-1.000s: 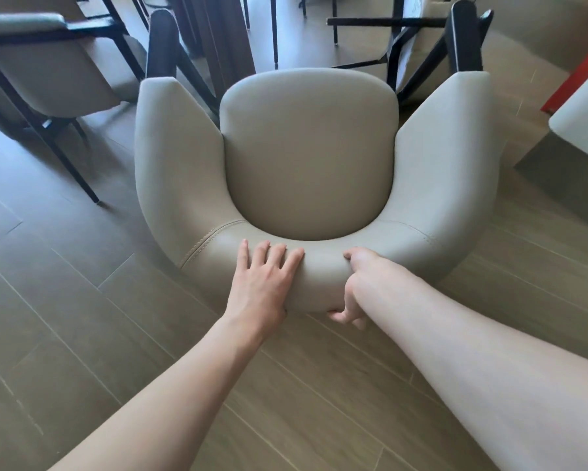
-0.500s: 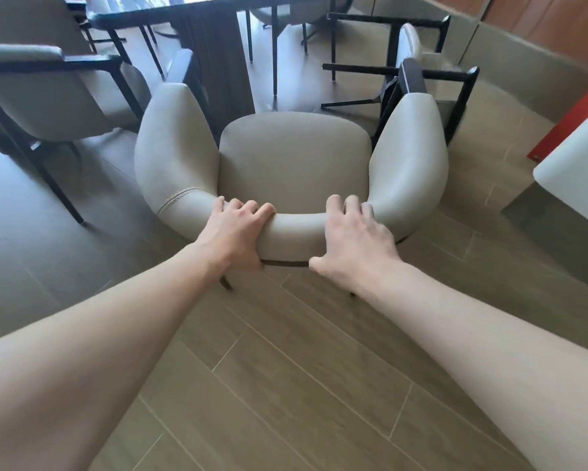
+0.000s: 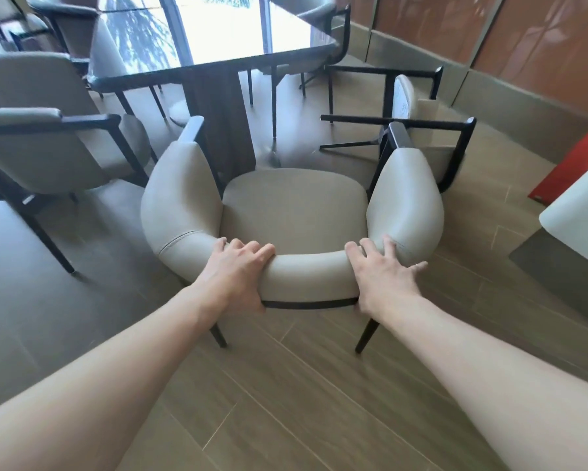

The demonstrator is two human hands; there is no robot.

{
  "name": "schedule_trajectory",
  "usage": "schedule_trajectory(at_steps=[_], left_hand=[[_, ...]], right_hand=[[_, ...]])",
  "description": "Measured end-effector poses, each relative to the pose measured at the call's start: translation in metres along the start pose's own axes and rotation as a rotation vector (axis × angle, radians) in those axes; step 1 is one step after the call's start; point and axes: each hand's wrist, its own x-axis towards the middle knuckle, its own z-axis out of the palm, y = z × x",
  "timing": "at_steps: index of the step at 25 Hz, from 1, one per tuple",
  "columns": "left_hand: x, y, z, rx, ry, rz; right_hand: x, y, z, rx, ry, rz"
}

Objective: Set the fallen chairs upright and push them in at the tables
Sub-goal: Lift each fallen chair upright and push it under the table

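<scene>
Beige chair (image 3: 294, 212) upright on four legs, facing table (image 3: 218, 39), seat front near table pedestal (image 3: 218, 113), not yet under top. Left hand (image 3: 236, 273) grasps chair's curved backrest top, fingers curled over, thumb below. Right hand (image 3: 382, 277) on backrest right of left hand, fingers spread over top, thumb under rim, gripping. Fallen chair (image 3: 418, 113) on its side right of table, legs pointing left. Upright chair (image 3: 48, 147) left of table.
</scene>
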Motion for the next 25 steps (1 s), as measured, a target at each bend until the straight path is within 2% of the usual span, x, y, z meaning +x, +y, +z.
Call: schedule_trajectory(at_steps=[10,17,22,25], left_hand=[[0.052,-0.02,-0.011,-0.009,-0.041,-0.014],[0.08,-0.027,-0.021,-0.006,-0.09,-0.032],[0.094,-0.031,-0.029,-0.01,-0.114,-0.038],[0.093,-0.031,-0.03,-0.015,-0.106,-0.034]], right_hand=[[0.054,0.012,-0.017,-0.102,-0.069,-0.089],[0.084,0.03,-0.048,-0.037,-0.28,-0.216],[0.101,0.036,-0.055,-0.011,-0.271,-0.259],[0.105,0.042,-0.052,-0.066,-0.187,-0.323]])
